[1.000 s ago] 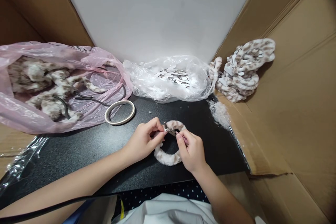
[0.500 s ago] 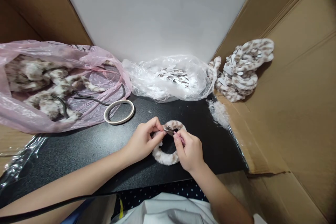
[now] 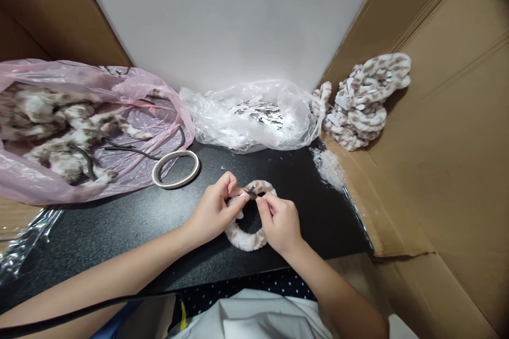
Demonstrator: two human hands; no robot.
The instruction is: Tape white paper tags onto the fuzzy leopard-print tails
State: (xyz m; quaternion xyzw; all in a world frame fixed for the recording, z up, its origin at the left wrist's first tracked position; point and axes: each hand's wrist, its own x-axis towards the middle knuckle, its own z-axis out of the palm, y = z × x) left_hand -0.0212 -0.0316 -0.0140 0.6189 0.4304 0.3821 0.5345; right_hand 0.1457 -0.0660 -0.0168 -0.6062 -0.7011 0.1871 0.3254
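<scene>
A furry spotted ring (image 3: 242,238) in cream and brown lies on the black table (image 3: 119,222) between my hands. My left hand (image 3: 214,211) pinches the ring's upper left part with thumb and fingers closed. My right hand (image 3: 278,221) pinches the same spot from the right, where a small dark end sticks out of the fur. Both hands rest low over the table near its front edge.
A roll of tape (image 3: 175,168) lies to the left. A pink bag (image 3: 75,132) of furry pieces sits at far left, a clear bag (image 3: 258,116) of paper scraps at the back. A pile of furry rings (image 3: 363,100) rests on cardboard (image 3: 437,169) at right. Loose fluff (image 3: 328,166) lies nearby.
Both hands and the ring have shifted slightly left and up in the picture as the view moved. The pinch on the ring's top has stayed closed.
</scene>
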